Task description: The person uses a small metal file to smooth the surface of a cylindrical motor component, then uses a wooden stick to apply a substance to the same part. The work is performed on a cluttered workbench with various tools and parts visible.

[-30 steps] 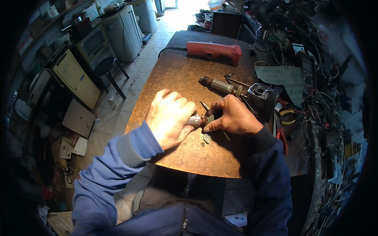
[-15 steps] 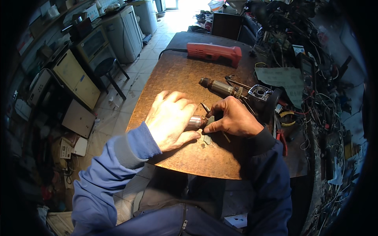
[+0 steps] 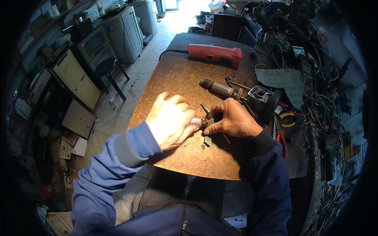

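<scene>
An armature [image 3: 195, 121] lies on the wooden table under my left hand [image 3: 169, 122], whose fingers curl over its body and cover most of it. Only a short bright section and the copper-coloured end stick out past the fingertips. At that end, my right hand [image 3: 234, 119] pinches a small grey-green piece [image 3: 211, 121], perhaps abrasive paper, against the copper. A similar pale scrap [image 3: 208, 140] lies just nearer to me. Beyond my right fingers, a thin pointed tool [image 3: 205, 108] shows in part.
Another armature [image 3: 222, 89] lies farther back, beside a metal gear housing [image 3: 260, 93]. A red power tool body [image 3: 214, 54] with a black cord sits at the table's far end. Red-handled pliers [image 3: 282, 142] and tangled wires [image 3: 311, 118] crowd the right side. A stool [image 3: 107, 67] stands left.
My left thumb has drawn in toward the fingers, and the armature has shifted slightly under that hand. My right hand keeps its pinch at the copper end, nearly in place.
</scene>
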The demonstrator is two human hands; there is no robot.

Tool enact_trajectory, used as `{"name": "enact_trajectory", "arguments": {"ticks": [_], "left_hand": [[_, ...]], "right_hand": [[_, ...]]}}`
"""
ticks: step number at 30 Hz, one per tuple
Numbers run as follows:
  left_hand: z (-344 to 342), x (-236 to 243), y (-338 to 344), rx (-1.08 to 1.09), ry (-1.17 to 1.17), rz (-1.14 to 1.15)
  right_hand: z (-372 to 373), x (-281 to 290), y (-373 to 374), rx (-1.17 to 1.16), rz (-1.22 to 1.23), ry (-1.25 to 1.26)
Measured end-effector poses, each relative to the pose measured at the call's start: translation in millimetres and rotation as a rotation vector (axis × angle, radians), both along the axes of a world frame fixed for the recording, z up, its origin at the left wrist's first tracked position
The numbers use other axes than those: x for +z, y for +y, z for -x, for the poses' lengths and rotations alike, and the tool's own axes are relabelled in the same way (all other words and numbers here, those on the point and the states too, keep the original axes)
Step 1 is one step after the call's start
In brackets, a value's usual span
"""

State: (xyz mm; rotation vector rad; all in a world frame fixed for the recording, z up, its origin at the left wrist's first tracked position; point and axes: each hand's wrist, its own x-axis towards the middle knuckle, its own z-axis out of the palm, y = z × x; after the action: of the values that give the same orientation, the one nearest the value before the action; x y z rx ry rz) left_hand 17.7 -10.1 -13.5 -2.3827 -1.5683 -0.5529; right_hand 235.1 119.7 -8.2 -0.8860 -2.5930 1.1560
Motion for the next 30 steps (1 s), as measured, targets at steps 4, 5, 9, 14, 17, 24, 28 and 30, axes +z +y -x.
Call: {"name": "enact_trajectory", "arguments": {"ticks": [4, 5, 9, 14, 17, 24, 28, 30], "left_hand": [[-5.3, 5.8, -2.8, 0.029, -0.077, 0.065], [-6.6, 4.1, -3.6, 0.041, -0.083, 0.033], [-6.8, 3.9, -2.0, -0.002, -0.086, -0.018], [-4.1, 2.3, -2.3, -0.019, -0.049, -0.069], [-2.1, -2.4, -1.2, -0.03, 0.008, -0.101], [-9.1, 0.4, -4.4, 0.048, -0.049, -0.066], [-4.2, 6.8, -1.0, -0.01, -0.132, -0.004], [-2.8, 4.5, -2.1, -0.019, -0.147, -0.028]], "right_hand": [[-1.7, -1.8, 1.7, 0.004, 0.011, 0.004], [-1.5, -1.0, 0.8, 0.001, 0.008, 0.003], [-2.8, -1.5, 1.9, 0.0, 0.071, 0.04], [-2.4, -1.8, 3.4, 0.006, 0.041, -0.005], [-1.7, -1.0, 1.6, 0.005, 0.037, 0.008], [-0.6, 2.3, 0.3, -0.005, 0.067, 0.012], [-6.0, -10.0, 5.3, 0.023, 0.133, 0.131], [-6.5, -14.2, 10.3, 0.057, 0.191, 0.195]]}}
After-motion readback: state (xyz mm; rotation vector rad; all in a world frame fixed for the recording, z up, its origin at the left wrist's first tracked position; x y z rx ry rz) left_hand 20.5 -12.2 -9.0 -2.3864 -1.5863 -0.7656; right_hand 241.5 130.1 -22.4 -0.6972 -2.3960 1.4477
